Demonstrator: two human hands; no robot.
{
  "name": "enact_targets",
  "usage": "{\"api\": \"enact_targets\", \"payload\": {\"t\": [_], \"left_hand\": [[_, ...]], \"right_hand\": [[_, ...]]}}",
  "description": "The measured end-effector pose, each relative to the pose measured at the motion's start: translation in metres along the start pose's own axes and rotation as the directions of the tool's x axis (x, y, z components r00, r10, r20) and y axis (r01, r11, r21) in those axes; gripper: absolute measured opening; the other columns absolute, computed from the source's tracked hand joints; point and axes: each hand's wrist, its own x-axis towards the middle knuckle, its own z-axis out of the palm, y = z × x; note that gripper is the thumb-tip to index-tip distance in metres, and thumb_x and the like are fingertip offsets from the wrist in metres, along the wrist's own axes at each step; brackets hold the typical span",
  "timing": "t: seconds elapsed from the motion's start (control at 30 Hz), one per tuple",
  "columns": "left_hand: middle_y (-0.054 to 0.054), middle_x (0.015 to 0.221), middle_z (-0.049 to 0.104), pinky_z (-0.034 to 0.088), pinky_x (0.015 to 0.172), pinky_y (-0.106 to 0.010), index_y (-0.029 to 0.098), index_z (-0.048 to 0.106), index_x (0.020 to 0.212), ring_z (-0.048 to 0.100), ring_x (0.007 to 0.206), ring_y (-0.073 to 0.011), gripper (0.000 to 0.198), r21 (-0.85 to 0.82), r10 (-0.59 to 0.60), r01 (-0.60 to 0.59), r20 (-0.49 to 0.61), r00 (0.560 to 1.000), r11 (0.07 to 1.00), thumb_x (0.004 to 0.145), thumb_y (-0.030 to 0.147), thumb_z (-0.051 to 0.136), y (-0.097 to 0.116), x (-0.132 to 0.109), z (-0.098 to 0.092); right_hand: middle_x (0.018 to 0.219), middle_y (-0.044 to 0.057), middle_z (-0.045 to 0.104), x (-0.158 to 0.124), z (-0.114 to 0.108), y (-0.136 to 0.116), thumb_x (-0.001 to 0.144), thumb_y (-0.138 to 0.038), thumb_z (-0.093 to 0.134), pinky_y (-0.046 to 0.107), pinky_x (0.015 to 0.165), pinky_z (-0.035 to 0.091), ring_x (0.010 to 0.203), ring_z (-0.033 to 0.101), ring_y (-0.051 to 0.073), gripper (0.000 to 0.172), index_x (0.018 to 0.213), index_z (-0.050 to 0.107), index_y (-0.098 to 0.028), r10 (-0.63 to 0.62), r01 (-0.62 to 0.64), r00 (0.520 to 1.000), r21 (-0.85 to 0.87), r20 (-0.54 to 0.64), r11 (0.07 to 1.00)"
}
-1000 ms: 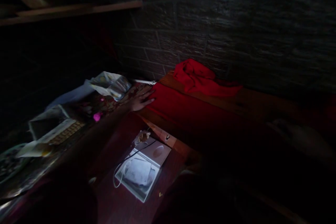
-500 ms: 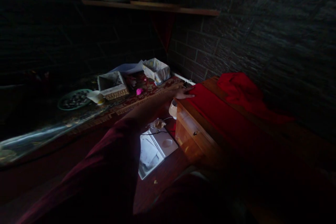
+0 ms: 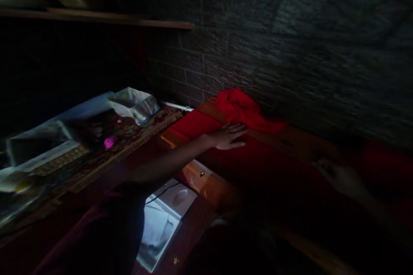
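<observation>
My left hand point(image 3: 228, 136) lies flat with its fingers spread on a red cloth point(image 3: 258, 159) that runs along the top of a wooden cabinet point(image 3: 209, 182). A ring shows on one finger. Just behind that hand, a bunched red cloth point(image 3: 240, 105) sits near the wall. My right hand point(image 3: 334, 175) is over the cabinet's right part, in deep shadow. Its fingers are too dark and blurred to make out, and I cannot tell if it touches the surface.
An open white box point(image 3: 167, 219) lies on the floor beside the cabinet. To the left, a fringed patterned cloth carries a lined basket point(image 3: 134, 103), a rectangular basket point(image 3: 41, 146) and a pink object point(image 3: 109, 142). A wooden shelf point(image 3: 129, 19) juts from the wall.
My left hand has moved from the cabinet's far left corner to the right across the red cloth. My right hand has come into view. The view has turned right.
</observation>
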Motion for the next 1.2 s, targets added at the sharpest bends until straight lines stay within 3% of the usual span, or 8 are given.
{"api": "enact_targets", "payload": {"t": [0.13,0.37,0.53,0.67,0.77,0.9,1.03,1.2], "left_hand": [[-0.006,0.164,0.009,-0.003,0.123,-0.046,0.023,0.021,0.157,0.002,0.153,-0.0226,0.073,0.024,0.164,-0.167,0.088,0.983,0.986,0.097,0.066,0.024,0.034,0.029,0.021],[-0.01,0.163,0.011,0.002,0.124,-0.045,0.018,0.018,0.157,0.007,0.152,-0.0237,0.076,0.136,0.06,-0.069,0.067,0.996,0.988,0.097,0.065,0.026,0.025,0.028,0.02],[-0.012,0.163,0.007,0.006,0.124,-0.046,0.015,0.015,0.157,0.005,0.152,-0.0252,0.079,0.193,0.119,-0.13,0.071,0.99,0.973,0.097,0.065,0.028,0.053,0.044,0.025],[-0.007,0.163,0.014,0.012,0.124,-0.047,0.022,0.02,0.157,0.011,0.152,-0.0257,0.071,0.197,0.343,-0.331,-0.027,0.939,0.923,0.098,0.059,0.035,0.08,0.068,0.041],[-0.008,0.161,0.022,0.018,0.122,-0.049,0.024,0.019,0.157,0.022,0.149,-0.0287,0.073,0.191,0.435,-0.405,-0.149,0.888,0.894,0.096,0.057,0.041,0.078,0.086,0.059],[-0.009,0.162,0.022,0.015,0.121,-0.055,0.027,0.005,0.158,0.025,0.148,-0.0312,0.079,0.239,0.476,-0.434,-0.163,0.864,0.869,0.096,0.056,0.044,0.073,0.102,0.078],[-0.011,0.162,0.02,0.017,0.121,-0.053,0.023,0.004,0.159,0.025,0.148,-0.0319,0.079,0.253,0.538,-0.485,-0.219,0.814,0.837,0.096,0.056,0.04,0.093,0.112,0.086],[-0.012,0.159,0.028,0.015,0.121,-0.051,0.021,0.016,0.158,0.029,0.146,-0.0326,0.082,0.267,0.593,-0.537,-0.215,0.776,0.8,0.092,0.06,0.046,0.115,0.123,0.094]], "right_hand": [[0.089,0.004,0.071,0.004,0.009,0.004,0.098,-0.054,0.036,0.032,0.072,0.049,0.08,0.069,0.022,0.041,0.089,0.062,-0.024,0.104,-0.107,0.994,0.111,0.037,0.988],[0.085,0.002,0.068,0.006,0.006,0.0,0.1,-0.052,0.036,0.029,0.07,0.041,0.078,0.065,0.019,0.04,0.095,0.062,-0.022,0.151,-0.162,0.985,0.136,0.085,0.977],[0.082,0.003,0.068,0.011,0.01,0.001,0.098,-0.05,0.046,0.028,0.066,0.037,0.073,0.062,0.018,0.035,0.091,0.063,-0.021,0.171,-0.175,0.984,0.137,0.037,0.975],[0.089,0.004,0.07,0.012,0.001,-0.007,0.101,-0.047,0.045,0.027,0.069,0.036,0.079,0.063,0.018,0.033,0.095,0.065,-0.021,0.181,-0.185,0.982,0.105,0.051,0.977],[0.097,0.002,0.071,0.013,-0.004,-0.005,0.101,-0.052,0.042,0.026,0.07,0.036,0.088,0.064,0.017,0.037,0.1,0.065,-0.023,0.211,-0.216,0.974,0.058,0.088,0.975],[0.102,0.001,0.071,0.016,-0.002,0.001,0.101,-0.058,0.038,0.026,0.068,0.035,0.089,0.065,0.018,0.042,0.102,0.064,-0.024,0.203,-0.21,0.974,0.061,0.101,0.976],[0.102,0.003,0.07,0.019,-0.003,-0.003,0.101,-0.054,0.042,0.026,0.068,0.037,0.088,0.064,0.018,0.04,0.103,0.065,-0.022,0.189,-0.2,0.977,0.121,0.096,0.972],[0.101,0.004,0.07,-0.029,-0.052,0.017,0.099,-0.043,0.052,0.024,0.075,0.042,0.088,0.064,0.015,0.029,0.107,0.065,-0.018,0.139,-0.139,0.99,0.253,0.018,0.957]]}}
